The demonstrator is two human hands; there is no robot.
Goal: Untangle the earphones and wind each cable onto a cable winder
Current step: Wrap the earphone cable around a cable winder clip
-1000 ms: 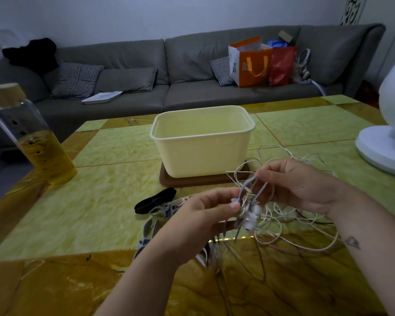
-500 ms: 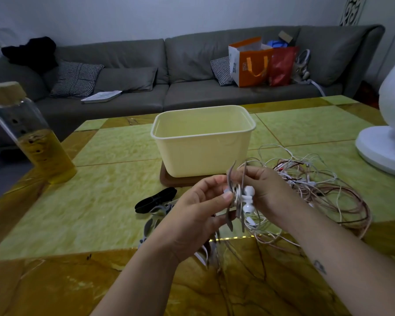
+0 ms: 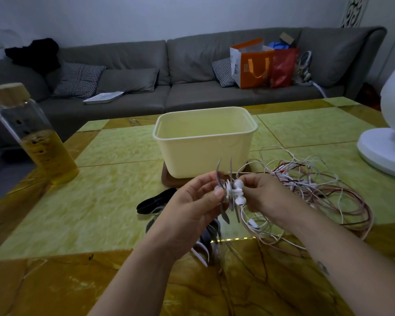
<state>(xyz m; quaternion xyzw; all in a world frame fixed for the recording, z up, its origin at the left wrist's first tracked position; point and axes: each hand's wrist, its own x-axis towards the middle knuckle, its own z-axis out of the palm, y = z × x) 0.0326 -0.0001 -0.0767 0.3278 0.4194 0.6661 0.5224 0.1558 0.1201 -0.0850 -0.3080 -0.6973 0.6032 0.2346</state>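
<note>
My left hand (image 3: 195,201) pinches a grey cable winder (image 3: 224,190) held above the table, its thin arms pointing up and down. A few turns of white cable lie on it, and two white earbuds (image 3: 238,192) sit against its right side. My right hand (image 3: 263,193) pinches the white cable beside those earbuds. From there the cable runs down and right into a tangle of white and reddish-brown earphone cables (image 3: 317,190) on the table. Spare winders, a black one (image 3: 156,200) and grey ones (image 3: 206,238), lie under my left wrist.
A cream plastic tub (image 3: 204,142) stands on a wooden board just behind my hands. A glass bottle of yellow liquid (image 3: 35,135) stands at the left edge, a white fan base (image 3: 383,149) at the right. Beyond the green-and-gold table (image 3: 100,201) is a grey sofa with bags.
My right hand has come in from the tangle to the winder, bringing white cable round it. The earbuds now sit tight against the winder, which is held slightly higher.
</note>
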